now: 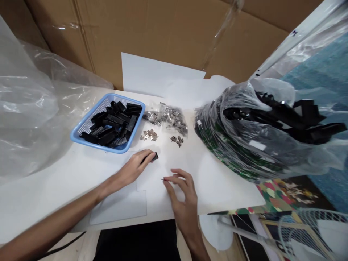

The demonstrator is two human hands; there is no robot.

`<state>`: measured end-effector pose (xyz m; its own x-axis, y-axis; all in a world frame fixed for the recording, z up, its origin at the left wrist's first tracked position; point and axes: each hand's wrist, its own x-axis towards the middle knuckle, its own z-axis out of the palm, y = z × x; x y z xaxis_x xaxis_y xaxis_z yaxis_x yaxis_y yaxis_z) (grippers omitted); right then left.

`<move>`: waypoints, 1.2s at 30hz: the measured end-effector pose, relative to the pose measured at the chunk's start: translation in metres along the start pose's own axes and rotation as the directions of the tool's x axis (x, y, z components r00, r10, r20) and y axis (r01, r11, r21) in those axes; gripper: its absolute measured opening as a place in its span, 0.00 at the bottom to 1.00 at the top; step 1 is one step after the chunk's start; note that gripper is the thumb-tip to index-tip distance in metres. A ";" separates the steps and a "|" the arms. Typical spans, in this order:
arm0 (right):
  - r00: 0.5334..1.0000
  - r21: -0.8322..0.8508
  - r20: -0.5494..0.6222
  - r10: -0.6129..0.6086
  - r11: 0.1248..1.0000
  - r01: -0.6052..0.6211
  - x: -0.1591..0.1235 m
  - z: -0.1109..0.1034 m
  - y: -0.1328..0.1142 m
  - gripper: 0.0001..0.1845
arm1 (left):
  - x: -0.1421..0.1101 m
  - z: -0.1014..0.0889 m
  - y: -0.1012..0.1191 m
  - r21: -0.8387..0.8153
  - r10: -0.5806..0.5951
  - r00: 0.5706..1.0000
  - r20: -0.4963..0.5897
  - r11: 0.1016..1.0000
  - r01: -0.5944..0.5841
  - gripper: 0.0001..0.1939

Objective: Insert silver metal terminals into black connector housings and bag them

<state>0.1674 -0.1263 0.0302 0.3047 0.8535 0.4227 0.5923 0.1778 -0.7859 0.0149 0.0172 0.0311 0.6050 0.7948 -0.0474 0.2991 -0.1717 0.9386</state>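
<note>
My left hand (138, 163) is closed round a black plastic piece (155, 157), whose end sticks out past the fingertips. Lower and to the right, my right hand (182, 188) pinches a thin, small metal piece (162, 179) between thumb and forefinger, the other fingers held apart. Beyond the hands lie two little heaps on the white table: flat metal pieces (149, 135) on the left and darker small metal parts (177, 140) on the right. A blue basket (74, 133) full of black plastic pieces (111, 123) stands at the back left.
Clear bags of small metal parts (172, 117) lie behind the heaps. A large plastic sack (244, 134) with black parts bulges on the right. Plastic sheeting (27, 108) fills the left side, and cardboard (163, 32) stands behind the table. A white fan (312, 232) is at lower right.
</note>
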 end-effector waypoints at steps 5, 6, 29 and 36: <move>0.997 0.001 0.058 -0.057 0.998 0.057 0.020 -0.008 0.010 0.09 | -0.002 -0.002 0.012 -0.337 -0.191 0.958 0.213 0.906 0.255 0.30; 0.992 -0.009 0.072 -0.108 0.994 0.109 0.023 -0.008 0.011 0.12 | -0.003 -0.002 0.015 -0.414 -0.224 0.936 0.273 0.850 0.324 0.28; 0.819 0.037 0.512 -0.261 0.958 0.283 0.066 -0.014 0.024 0.16 | -0.009 0.003 0.002 -0.552 -0.315 0.842 0.438 0.645 0.529 0.15; 0.857 0.004 0.499 -0.125 0.990 0.142 0.092 -0.022 0.037 0.20 | -0.006 -0.003 0.016 -0.599 -0.314 0.854 0.415 0.612 0.516 0.16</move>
<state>0.2337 -0.0525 0.0502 -0.1852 0.9541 0.2353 0.6266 0.2991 -0.7197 0.0140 0.0118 0.0473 0.7292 0.4911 -0.4765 0.0533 0.6535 0.7550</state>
